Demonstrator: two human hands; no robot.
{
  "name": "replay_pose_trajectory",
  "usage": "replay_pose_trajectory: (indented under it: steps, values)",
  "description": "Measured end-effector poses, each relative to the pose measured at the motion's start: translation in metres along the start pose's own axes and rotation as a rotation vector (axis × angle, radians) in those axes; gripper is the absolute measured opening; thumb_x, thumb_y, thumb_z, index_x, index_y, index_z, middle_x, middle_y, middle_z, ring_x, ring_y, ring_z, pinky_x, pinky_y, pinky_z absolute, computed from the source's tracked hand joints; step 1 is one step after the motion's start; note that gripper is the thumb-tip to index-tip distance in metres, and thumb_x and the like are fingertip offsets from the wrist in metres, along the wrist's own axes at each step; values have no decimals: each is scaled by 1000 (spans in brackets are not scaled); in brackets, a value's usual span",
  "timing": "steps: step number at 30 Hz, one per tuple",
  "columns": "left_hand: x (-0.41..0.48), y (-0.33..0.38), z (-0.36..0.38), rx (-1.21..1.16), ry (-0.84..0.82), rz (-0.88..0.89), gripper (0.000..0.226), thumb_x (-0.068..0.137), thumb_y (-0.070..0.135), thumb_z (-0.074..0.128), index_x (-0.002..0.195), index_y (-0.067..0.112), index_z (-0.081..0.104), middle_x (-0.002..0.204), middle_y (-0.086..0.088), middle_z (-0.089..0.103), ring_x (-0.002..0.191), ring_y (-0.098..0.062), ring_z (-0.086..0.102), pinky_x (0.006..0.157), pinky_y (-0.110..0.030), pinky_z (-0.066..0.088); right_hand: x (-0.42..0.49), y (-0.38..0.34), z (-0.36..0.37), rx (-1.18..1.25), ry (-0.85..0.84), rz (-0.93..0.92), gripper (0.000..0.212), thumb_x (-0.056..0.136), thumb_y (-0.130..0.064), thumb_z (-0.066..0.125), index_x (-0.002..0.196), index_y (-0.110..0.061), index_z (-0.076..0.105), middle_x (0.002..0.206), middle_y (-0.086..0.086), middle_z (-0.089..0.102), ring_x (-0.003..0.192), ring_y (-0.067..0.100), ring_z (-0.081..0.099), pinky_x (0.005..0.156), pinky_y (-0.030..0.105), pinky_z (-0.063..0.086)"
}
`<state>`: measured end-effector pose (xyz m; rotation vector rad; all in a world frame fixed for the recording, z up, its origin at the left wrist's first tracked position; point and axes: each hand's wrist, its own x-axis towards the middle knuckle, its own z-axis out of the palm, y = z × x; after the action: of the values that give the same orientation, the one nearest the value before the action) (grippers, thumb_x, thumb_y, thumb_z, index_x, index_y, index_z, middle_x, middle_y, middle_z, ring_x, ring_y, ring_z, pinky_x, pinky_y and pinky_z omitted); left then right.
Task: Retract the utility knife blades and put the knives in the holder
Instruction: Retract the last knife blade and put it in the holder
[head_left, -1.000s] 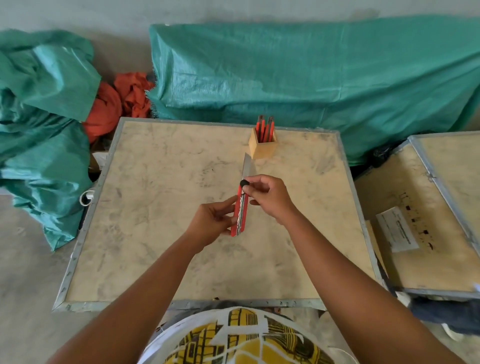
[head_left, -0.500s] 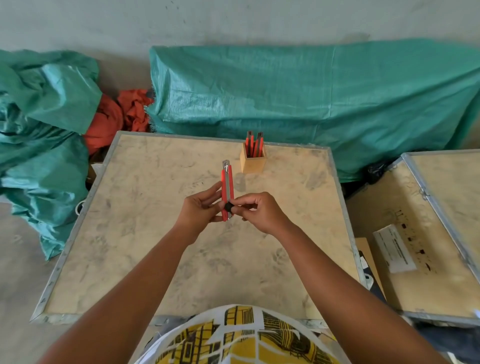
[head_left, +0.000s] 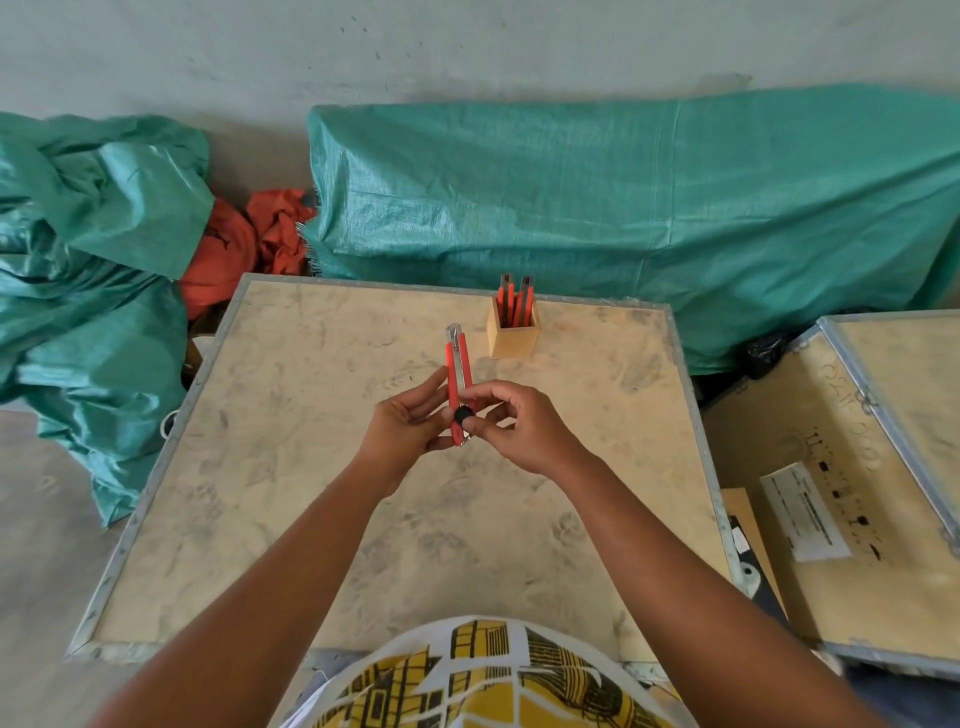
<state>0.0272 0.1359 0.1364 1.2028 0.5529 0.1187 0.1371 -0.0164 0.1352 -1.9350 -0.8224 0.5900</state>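
Red utility knife (head_left: 459, 384) held above counter (head_left: 322, 467) centre, long axis pointing away w/ metal tip far end, near upright. Left hand (head_left: 410, 421) clamped on body, right hand (head_left: 511, 423) pinching black knob. Wooden holder (head_left: 513, 336) just beyond, w/ several red knives (head_left: 515, 301) standing upright inside.

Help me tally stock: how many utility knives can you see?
4, possibly more: one utility knife held in both hands above the table, about three standing in the wooden holder; others could be hidden inside.
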Motion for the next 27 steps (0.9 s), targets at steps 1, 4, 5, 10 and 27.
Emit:
replay_pose_trajectory:
  steps: [1,4,5,10,27]
  values:
    - [0,0,0,-7,-2,-1,53,91,-3,61,139,16,55,130,-5,68,108,-23,71,84,-43,61,0,0,0,-2,-1,-8,29,89,-20,78,117,-24,75,111,-8,76,92,8,71,83,23,60]
    - [0,1,1,-7,-21,2,53,90,-4,62,139,16,55,130,-4,68,108,-23,71,83,-43,62,0,2,0,-5,40,-2,25,85,-20,81,109,-20,77,105,-7,77,83,7,71,80,24,60]
    - [0,2,2,-1,-26,5,53,90,-4,62,139,16,55,130,-3,68,109,-22,71,82,-42,62,-1,2,0,-1,61,3,24,83,-21,83,106,-19,76,102,-7,77,80,6,69,79,24,60]
    - [1,4,5,2,-21,19,53,90,-3,62,139,17,56,128,-3,68,107,-21,72,81,-41,62,-3,0,-2,31,60,-24,31,83,-19,84,113,-21,75,103,-9,75,79,4,66,77,19,57]
    - [26,12,17,149,-102,60,51,92,-1,62,138,20,57,126,0,70,108,-23,72,81,-42,62,20,11,-24,71,178,6,27,94,-12,70,119,-21,75,116,-3,76,99,9,72,88,22,58]
